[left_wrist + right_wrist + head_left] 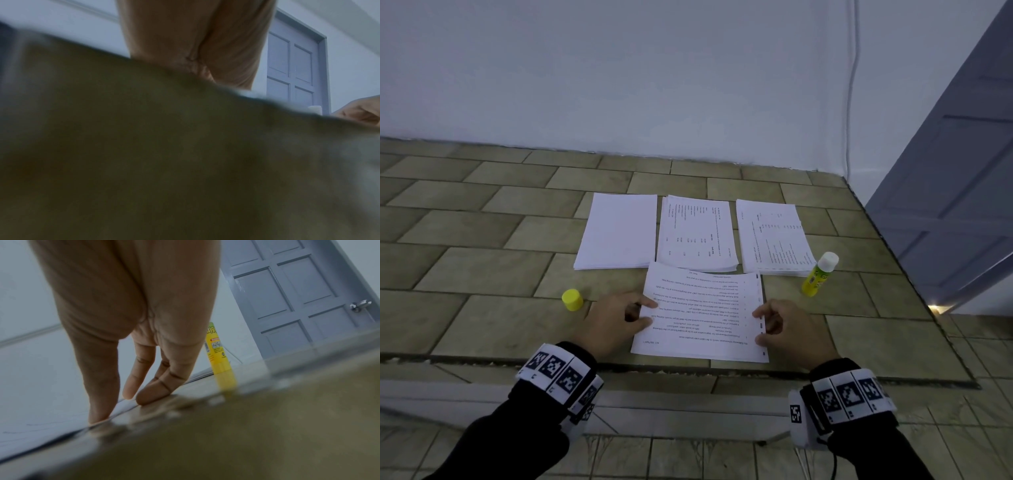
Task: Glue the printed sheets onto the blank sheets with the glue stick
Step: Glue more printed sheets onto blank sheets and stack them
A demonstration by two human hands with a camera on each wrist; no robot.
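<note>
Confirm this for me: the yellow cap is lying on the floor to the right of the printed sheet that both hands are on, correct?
Not quite. In the head view the yellow cap lies left of the printed sheet, beside the left hand. The right hand is on the sheet's other edge.

Head view overhead; wrist views floor-level.

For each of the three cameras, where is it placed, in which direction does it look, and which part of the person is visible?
Head: worn high, looks forward and down at the tiled floor; shows left hand and right hand on the printed sheet.
Left wrist: nearly on the floor, looks along the left hand toward the door.
Right wrist: low, looks along the right-hand fingers touching the sheet's edge.
Shared: head and right wrist both show the glue stick.
</note>
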